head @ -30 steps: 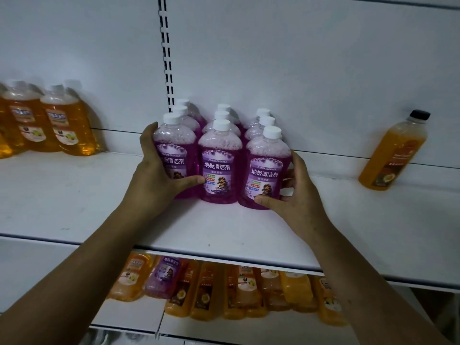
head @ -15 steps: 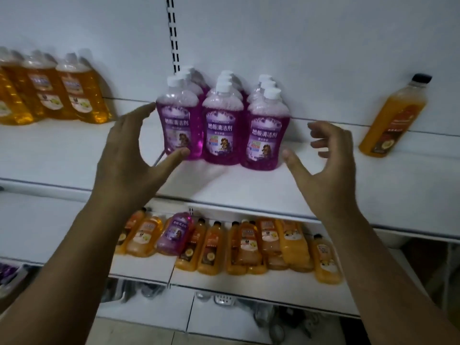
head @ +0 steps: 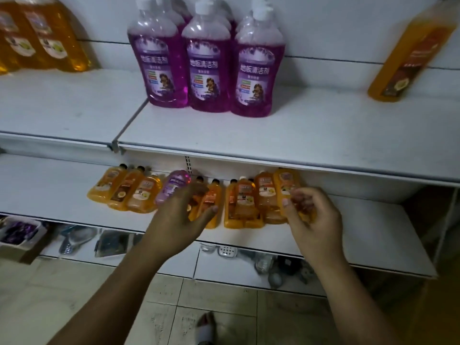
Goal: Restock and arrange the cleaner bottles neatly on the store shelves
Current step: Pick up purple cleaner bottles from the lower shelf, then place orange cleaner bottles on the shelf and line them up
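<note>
Purple bottles [head: 209, 70] stand grouped on the upper shelf [head: 298, 135]; both hands have dropped away toward the lower orange bottles [head: 239, 202], left hand [head: 174, 220] spread, right hand [head: 315, 220] loosely curled, holding nothing

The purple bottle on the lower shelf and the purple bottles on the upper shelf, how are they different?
The upper purple bottles stand grouped with their own colour; the lower purple bottle sits alone among orange bottles. The upper ones look deep magenta, the lower one paler. The upper ones show white caps; the lower one's top hides under the shelf. Both carry purple labels.
</note>
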Demonstrator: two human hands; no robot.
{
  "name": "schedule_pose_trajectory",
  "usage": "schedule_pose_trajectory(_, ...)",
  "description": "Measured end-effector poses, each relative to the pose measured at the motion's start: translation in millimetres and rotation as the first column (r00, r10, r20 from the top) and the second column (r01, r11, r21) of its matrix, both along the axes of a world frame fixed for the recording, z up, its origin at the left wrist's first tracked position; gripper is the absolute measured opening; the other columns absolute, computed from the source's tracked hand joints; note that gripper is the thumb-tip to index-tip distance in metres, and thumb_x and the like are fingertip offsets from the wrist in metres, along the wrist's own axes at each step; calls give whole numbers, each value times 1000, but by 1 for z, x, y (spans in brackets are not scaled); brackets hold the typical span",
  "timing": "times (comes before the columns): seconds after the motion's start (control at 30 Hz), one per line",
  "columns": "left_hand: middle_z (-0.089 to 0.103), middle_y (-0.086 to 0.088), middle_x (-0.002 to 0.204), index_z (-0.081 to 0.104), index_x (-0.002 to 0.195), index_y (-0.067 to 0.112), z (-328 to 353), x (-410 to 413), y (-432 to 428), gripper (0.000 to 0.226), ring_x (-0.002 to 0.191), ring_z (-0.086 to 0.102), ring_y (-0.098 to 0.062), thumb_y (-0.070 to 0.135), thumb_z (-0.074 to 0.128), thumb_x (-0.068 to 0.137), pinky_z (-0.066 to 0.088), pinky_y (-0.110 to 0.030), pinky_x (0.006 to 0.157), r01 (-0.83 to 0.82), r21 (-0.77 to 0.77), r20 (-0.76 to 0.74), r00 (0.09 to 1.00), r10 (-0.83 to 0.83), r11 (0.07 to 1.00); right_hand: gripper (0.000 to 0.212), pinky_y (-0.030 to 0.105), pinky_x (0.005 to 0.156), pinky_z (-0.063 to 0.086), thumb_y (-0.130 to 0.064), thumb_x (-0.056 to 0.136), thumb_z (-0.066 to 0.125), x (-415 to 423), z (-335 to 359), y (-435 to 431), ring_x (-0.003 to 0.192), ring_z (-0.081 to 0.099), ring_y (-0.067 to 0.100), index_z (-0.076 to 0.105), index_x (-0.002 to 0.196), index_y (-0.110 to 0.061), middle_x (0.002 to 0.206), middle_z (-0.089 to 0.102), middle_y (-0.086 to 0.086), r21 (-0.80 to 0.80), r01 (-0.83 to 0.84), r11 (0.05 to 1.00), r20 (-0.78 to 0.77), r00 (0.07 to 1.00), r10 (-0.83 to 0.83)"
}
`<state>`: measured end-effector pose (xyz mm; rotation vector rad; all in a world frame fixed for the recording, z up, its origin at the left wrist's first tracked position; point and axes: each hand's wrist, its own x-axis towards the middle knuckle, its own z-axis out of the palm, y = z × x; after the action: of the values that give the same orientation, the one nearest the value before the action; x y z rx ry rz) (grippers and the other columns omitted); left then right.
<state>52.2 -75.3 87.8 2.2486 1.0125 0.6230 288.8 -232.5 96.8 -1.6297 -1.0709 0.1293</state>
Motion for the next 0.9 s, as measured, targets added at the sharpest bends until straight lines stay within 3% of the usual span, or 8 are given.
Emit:
schedule_pose_trajectory(0.1, 70, 12, 115, 64, 130, 23, -45, 35, 18, 60, 103, 68, -6, 67, 67, 89, 58, -32, 87, -9, -286, -81, 997, -15, 958, 27, 39, 86, 61, -47, 89, 73, 28, -42, 5, 93, 68, 2, 63, 109, -31, 105, 69, -14, -248, 71, 966, -262, 955, -137)
schedule_pose_trajectory(0.2, 69, 0, 128, 60, 138, 13, -87, 72, 40, 67, 114, 67, -20, 60, 69, 91, 54, -34, 92, -43, -412, -197, 980, -43, 910, 60, 51, 95, 59, -66, 78, 72, 58, -83, 14, 107, 69, 19, 59, 125, -31, 120, 69, -3, -448, 18, 894, -491, 830, -263)
schedule_pose_trajectory(0.33, 62, -14, 139, 50, 147, 11, -119, 117, 56, 63, 110, 68, -32, 46, 69, 98, 61, -47, 86, -99, -621, -206, 978, -40, 778, 43, 46, 89, 56, -56, 90, 72, 90, -123, 35, 118, 64, 27, 54, 125, -37, 129, 64, -2, -464, 51, 885, -619, 696, -364)
schedule_pose_trajectory(0.47, 52, -19, 152, 36, 156, 13, -140, 148, 57, 75, 123, 63, -42, 44, 70, 97, 54, -58, 100, -148, -782, -192, 981, -8, 605, 45, 44, 84, 61, -58, 92, 70, 107, -148, 63, 110, 68, 26, 60, 128, -33, 128, 68, 1, -492, 111, 864, -563, 716, -413)
schedule_pose_trajectory(0.63, 54, -6, 152, 40, 156, 26, -165, 154, 58, 76, 139, 53, -33, 46, 74, 91, 43, -49, 113, -51, -692, -43, 999, 29, 720, 39, 28, 67, 52, -60, 90, 69, 112, -161, 83, 92, 66, 18, 65, 113, -29, 99, 66, -6, -459, 210, 863, -390, 825, -408)
schedule_pose_trajectory(0.73, 59, -9, 148, 48, 151, 21, -168, 153, 63, 66, 135, 57, -32, 36, 76, 94, 45, -46, 112, -87, -715, -41, 996, 83, 693, 37, 37, 80, 58, -55, 87, 77, 114, -166, 90, 96, 69, 22, 68, 112, -28, 102, 70, -2, -469, 209, 858, -418, 803, -424)
schedule_pose_trajectory(0.83, 63, -9, 140, 52, 147, 18, -166, 147, 64, 63, 130, 60, -34, 29, 80, 91, 50, -49, 107, -132, -758, -26, 985, 172, 639, 58, 43, 85, 62, -43, 82, 85, 111, -169, 85, 107, 70, 23, 64, 132, -26, 124, 71, 1, -459, 163, 873, -617, 649, -445)
schedule_pose_trajectory(0.9, 63, -8, 139, 51, 147, 21, -163, 136, 65, 69, 128, 61, -34, 29, 84, 87, 54, -48, 101, -136, -808, 8, 970, 241, 573, 74, 39, 74, 64, -33, 79, 88, 105, -167, 72, 112, 69, 27, 53, 144, -26, 134, 66, 6, -378, 106, 920, -826, 409, -387)
